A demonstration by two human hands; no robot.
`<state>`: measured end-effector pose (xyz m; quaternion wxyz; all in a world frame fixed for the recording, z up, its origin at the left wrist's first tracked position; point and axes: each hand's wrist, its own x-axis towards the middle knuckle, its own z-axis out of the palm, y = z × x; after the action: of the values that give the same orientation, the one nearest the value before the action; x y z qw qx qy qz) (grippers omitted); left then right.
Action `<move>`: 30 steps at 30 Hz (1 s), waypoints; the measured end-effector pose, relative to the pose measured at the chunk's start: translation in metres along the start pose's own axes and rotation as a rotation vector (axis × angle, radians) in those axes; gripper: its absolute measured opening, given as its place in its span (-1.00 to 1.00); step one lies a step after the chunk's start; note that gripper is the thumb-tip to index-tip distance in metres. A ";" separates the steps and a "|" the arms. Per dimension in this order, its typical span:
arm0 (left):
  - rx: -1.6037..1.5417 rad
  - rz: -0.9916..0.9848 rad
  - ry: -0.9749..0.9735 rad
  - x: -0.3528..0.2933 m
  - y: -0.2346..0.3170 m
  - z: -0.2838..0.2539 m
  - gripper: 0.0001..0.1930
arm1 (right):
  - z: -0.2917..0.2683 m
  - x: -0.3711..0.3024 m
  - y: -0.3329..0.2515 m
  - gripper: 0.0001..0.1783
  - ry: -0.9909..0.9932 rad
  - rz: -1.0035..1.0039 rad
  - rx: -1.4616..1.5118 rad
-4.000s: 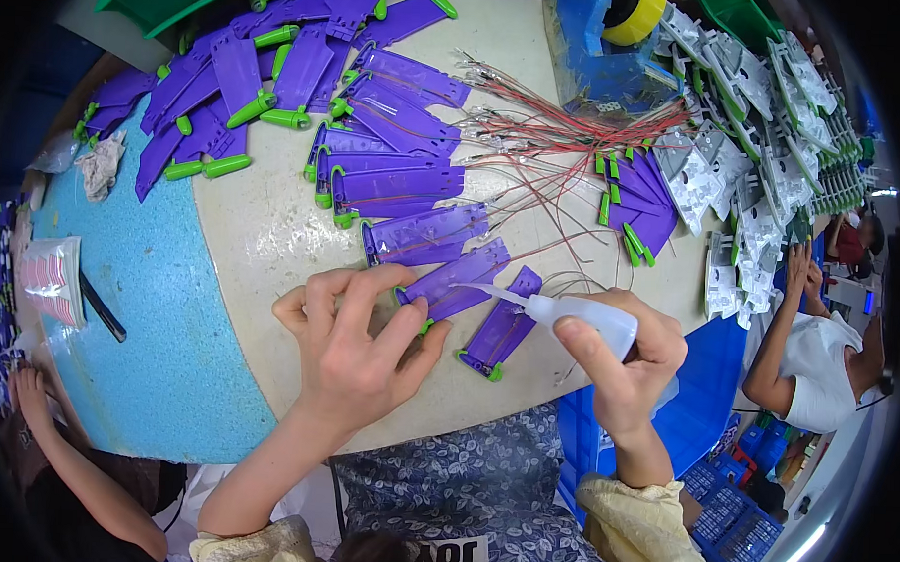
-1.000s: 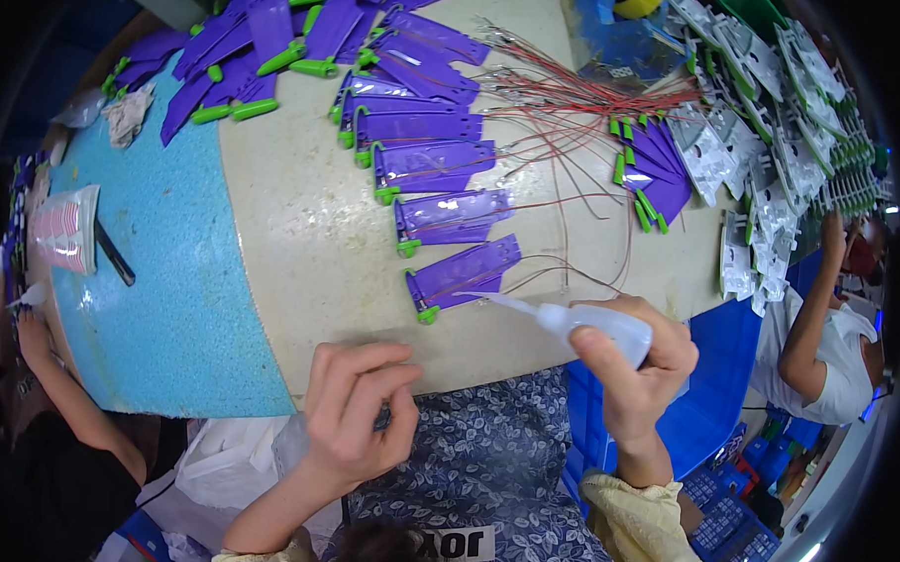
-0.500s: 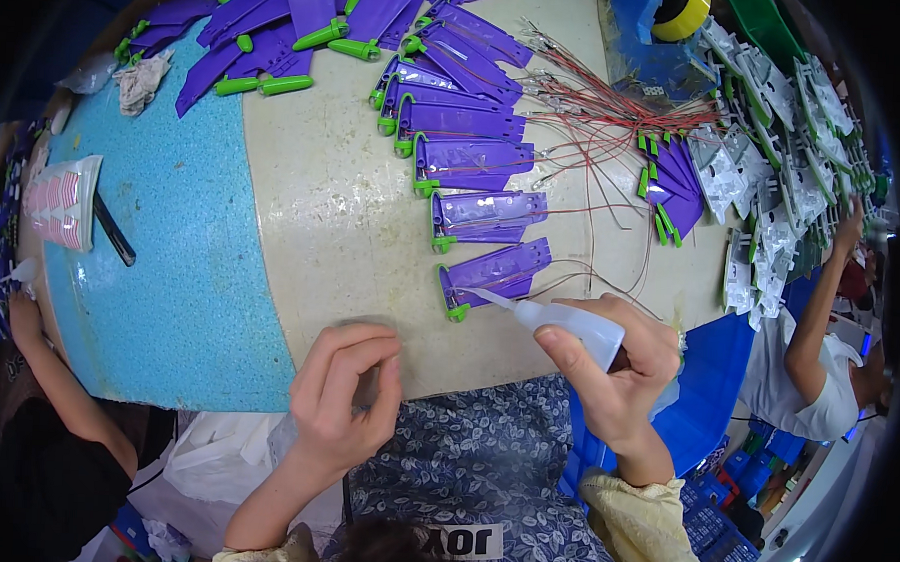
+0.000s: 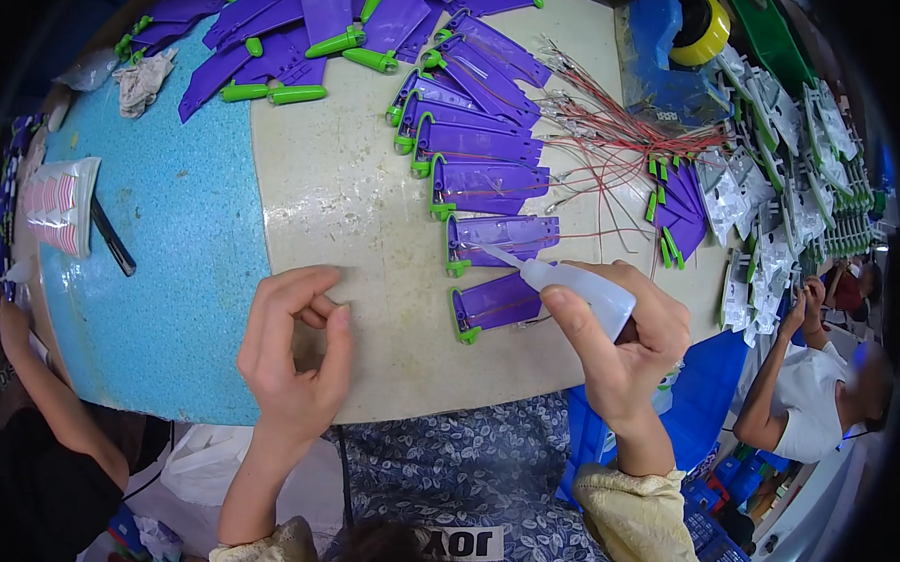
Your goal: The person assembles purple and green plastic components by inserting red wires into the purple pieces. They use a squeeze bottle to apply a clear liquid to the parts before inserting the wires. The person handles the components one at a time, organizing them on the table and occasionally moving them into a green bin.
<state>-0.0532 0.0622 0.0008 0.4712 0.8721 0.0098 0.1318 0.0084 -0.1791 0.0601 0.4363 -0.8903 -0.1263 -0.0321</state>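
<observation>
Pale worktop (image 4: 373, 219), its edges bowed by the lens, fills the middle of the frame and meets a speckled blue mat (image 4: 152, 300) at the left. Near the centre a white squeeze bottle (image 4: 596, 294) slants so that its thin nozzle (image 4: 504, 257) points to the upper left, the tip over a green-ended purple piece (image 4: 533, 228) (whether it touches, I cannot tell). To the right of centre, the right hand (image 4: 626, 352) has its grip pinching the bottle between thumb and fingers. Just below the nozzle lies another purple piece (image 4: 494, 302), partly hidden by the bottle.

Left of centre, the left hand (image 4: 294, 345) is over the worktop, its grip loosely curled, with the thumb tip a little apart from the index finger. More purple pieces (image 4: 485, 143) run in an overlapping row toward the top of the frame, and thin red wires (image 4: 624, 133) fan out to their right. Beyond these are a small purple stack (image 4: 683, 200) with green tips and a heap of grey-white parts (image 4: 736, 192) at the upper right, near a yellow tape roll (image 4: 714, 38). At the upper left are a larger purple pile (image 4: 275, 52) and a crumpled cloth (image 4: 143, 84). At the right edge sits a person in a white top (image 4: 813, 398).
</observation>
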 end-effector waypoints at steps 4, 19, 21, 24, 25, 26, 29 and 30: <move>-0.016 -0.019 -0.009 0.005 -0.002 -0.001 -0.73 | -0.005 0.004 -0.005 -0.76 0.006 0.009 -0.028; 0.060 0.063 -0.038 0.053 -0.016 -0.003 -0.74 | 0.007 0.037 -0.008 -0.73 0.013 -0.109 -0.089; 0.065 0.091 -0.055 0.060 -0.018 -0.004 -0.73 | 0.003 0.041 -0.013 -0.73 0.013 -0.161 -0.099; 0.068 0.151 -0.084 0.076 -0.023 -0.003 -0.73 | 0.008 0.051 -0.015 -0.71 0.029 -0.236 -0.160; 0.049 0.159 -0.090 0.081 -0.025 -0.001 -0.73 | 0.011 0.054 -0.015 -0.71 0.033 -0.231 -0.161; 0.030 0.166 -0.095 0.085 -0.026 0.000 -0.73 | 0.014 0.056 -0.014 -0.70 0.037 -0.226 -0.162; 0.007 0.172 -0.105 0.095 -0.026 0.003 -0.73 | 0.019 0.062 -0.012 -0.67 0.025 -0.226 -0.184; 0.011 0.171 -0.107 0.096 -0.027 0.004 -0.73 | 0.021 0.063 -0.011 -0.66 0.019 -0.232 -0.193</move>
<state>0.0436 0.0873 -0.0021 0.4534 0.8780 -0.0892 0.1248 0.0656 -0.1433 0.0665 0.3432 -0.9072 -0.2205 -0.1028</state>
